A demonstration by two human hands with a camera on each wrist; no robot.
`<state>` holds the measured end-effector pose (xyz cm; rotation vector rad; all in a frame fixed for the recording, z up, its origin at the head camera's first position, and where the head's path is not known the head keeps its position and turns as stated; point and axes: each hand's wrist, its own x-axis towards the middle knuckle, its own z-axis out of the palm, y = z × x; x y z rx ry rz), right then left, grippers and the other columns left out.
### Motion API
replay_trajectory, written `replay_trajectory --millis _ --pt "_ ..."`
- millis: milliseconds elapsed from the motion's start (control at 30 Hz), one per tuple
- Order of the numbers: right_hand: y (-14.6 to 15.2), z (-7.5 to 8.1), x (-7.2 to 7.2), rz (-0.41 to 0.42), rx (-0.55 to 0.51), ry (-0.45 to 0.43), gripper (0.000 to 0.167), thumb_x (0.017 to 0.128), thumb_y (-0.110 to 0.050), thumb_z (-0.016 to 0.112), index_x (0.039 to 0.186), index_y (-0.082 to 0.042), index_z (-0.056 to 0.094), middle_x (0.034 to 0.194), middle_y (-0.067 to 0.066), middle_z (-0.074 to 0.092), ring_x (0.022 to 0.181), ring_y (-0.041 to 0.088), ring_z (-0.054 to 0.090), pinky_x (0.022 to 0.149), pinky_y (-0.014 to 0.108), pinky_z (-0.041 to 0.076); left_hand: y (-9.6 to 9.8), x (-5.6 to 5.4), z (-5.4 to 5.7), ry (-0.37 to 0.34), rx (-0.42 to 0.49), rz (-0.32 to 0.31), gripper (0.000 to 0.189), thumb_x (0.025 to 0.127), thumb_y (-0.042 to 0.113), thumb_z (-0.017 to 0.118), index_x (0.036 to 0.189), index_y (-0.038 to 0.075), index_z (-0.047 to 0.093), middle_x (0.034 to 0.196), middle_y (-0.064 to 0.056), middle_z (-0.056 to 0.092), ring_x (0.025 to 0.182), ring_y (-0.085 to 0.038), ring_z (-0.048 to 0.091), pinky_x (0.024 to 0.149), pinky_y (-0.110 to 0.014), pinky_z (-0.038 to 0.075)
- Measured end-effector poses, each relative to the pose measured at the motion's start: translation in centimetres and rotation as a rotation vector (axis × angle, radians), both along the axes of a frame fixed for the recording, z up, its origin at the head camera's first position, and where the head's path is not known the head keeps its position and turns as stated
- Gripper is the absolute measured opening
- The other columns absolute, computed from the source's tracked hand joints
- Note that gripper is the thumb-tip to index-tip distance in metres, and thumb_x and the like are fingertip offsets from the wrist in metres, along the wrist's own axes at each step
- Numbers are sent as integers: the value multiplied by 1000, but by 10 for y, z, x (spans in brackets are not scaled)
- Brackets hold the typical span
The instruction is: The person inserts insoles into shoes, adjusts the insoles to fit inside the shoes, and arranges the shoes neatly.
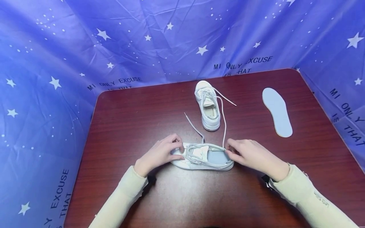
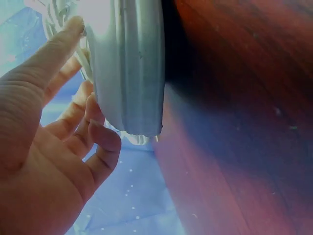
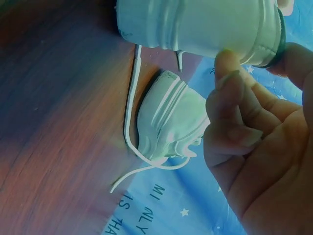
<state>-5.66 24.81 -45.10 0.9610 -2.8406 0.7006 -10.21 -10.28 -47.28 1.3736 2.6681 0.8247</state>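
A white sneaker (image 1: 206,163) lies sideways before me in the head view, toe to the left, with a grey insole (image 1: 218,157) inside it. My left hand (image 1: 162,152) holds its toe end, thumb on the near side and fingers on the far side. In the left wrist view that hand (image 2: 58,142) is against the sneaker's toe (image 2: 132,68). At the heel, my right hand (image 1: 252,155) pinches the collar between thumb and fingers. The right wrist view shows the heel (image 3: 210,29) between the thumb and fingertips of that hand (image 3: 264,137). The sneaker's laces (image 1: 194,153) are loose.
Behind it stands a second white sneaker (image 1: 211,122), toe away from me, with a long loose lace (image 1: 224,122). A pale insole (image 1: 278,112) lies at the right of the dark red table (image 1: 128,120). Blue star-patterned cloth (image 1: 171,44) hangs around the table.
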Motion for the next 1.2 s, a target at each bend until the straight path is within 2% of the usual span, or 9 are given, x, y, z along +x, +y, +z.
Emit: replay_trajectory --millis 100,233,333,433,700,1000,1100,1200 --pt "0 0 1 2 -6 9 20 89 -11 70 84 -22 54 67 -22 40 57 -5 40 51 22 37 0 0 3 8 11 -15 21 89 25 82 90 18 63 102 4 58 88 -12 56 66 -28 47" --pt "-1 1 2 21 -33 10 19 88 -8 71 86 -19 56 66 -21 42 57 -4 40 52 22 39 2 -2 12 15 26 13 18 97 19 73 90 16 56 87 6 55 79 -11 51 64 -28 45" --pt "-1 2 2 43 -50 5 20 87 -5 72 87 -18 57 67 -21 45 59 -4 41 53 23 41 5 -3 16 16 56 29 16 98 10 66 92 14 52 80 6 49 70 -8 47 61 -26 43" --pt "-2 3 2 64 -60 5 23 87 -1 70 86 -18 55 68 -20 44 60 -4 39 53 21 39 8 -3 15 47 103 32 16 92 2 63 93 13 52 80 5 47 69 -7 46 60 -23 42" --pt "-1 5 3 72 -101 22 25 87 2 68 86 -17 52 68 -19 37 60 -5 37 52 17 35 4 -5 10 238 245 87 21 84 -7 71 95 7 60 87 -1 59 75 -13 61 66 -26 54" --pt "7 3 0 81 -133 -11 24 86 4 69 91 -16 58 71 -22 42 63 -6 41 55 19 39 7 -7 6 307 295 150 18 86 -11 67 95 3 59 94 -8 61 84 -21 64 75 -31 57" --pt "9 2 -2 91 -141 -19 23 86 5 69 93 -16 60 73 -23 44 65 -7 43 56 20 40 10 -6 4 334 308 217 22 84 -16 67 96 0 59 99 -12 59 87 -24 66 75 -33 59" --pt "9 0 -2 99 -143 -19 23 86 5 68 93 -15 59 74 -22 45 66 -6 44 57 20 41 12 -7 2 290 284 329 19 88 -12 68 102 -1 61 99 -13 58 83 -24 66 70 -33 59"
